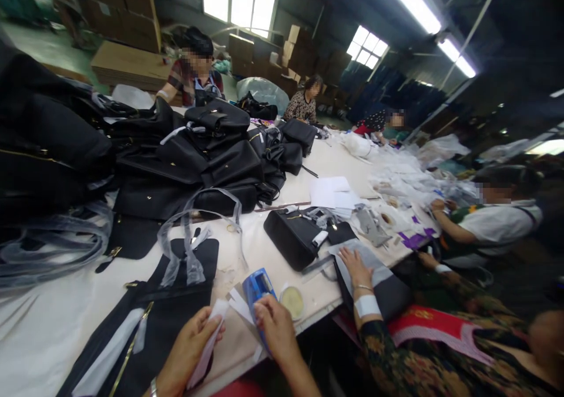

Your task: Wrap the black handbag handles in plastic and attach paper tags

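My left hand point(187, 350) is closed on a strip of white paper point(207, 343) at the near edge of the table. My right hand point(274, 326) grips a blue hand-held labelling tool point(258, 288), its fingers wrapped round the handle. A black bag panel with a gold zipper point(145, 332) lies flat just left of my left hand. A small round tin of pale paste point(291, 301) sits right of the blue tool.
A heap of black handbags point(207, 156) covers the left and middle of the long white table point(53, 326). A co-worker's hand point(356, 268) rests on a black bag to my right. Other people sit along the far side and right end. Cardboard boxes point(127, 65) stand behind.
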The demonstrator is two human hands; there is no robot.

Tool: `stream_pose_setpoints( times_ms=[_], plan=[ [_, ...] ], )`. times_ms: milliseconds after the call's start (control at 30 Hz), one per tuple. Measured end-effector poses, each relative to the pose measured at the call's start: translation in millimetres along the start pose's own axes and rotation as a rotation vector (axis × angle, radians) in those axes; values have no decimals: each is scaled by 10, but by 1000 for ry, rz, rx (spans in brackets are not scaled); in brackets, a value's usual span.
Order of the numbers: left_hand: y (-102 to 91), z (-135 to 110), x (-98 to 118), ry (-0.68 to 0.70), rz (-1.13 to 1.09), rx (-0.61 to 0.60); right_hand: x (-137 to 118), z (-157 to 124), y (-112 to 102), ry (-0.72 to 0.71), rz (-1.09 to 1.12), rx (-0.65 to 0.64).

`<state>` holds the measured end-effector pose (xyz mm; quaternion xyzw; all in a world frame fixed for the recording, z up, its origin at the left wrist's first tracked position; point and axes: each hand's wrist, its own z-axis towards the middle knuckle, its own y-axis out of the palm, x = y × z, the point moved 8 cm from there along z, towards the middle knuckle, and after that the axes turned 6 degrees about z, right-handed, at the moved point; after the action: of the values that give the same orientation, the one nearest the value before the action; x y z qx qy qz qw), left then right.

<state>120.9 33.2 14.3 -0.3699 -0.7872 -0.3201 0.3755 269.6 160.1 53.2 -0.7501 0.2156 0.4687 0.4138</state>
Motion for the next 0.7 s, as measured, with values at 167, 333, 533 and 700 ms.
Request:
stream_pose_setpoints(
  times_ms=[167,333,533,700],
  plan=[
    [-45,43,-122,-64,-2,-37,633,-187,-752,130,-310,147],
    [-10,39,-77,-91,49,-41,988,-209,-614,200,-269,59],
    [37,-57,43,-90,114,-45,1133,-185,-572,248,-204,91],
    [-19,-20,-80,-119,128,-49,952,-254,-632,191,-150,107]
  ],
)
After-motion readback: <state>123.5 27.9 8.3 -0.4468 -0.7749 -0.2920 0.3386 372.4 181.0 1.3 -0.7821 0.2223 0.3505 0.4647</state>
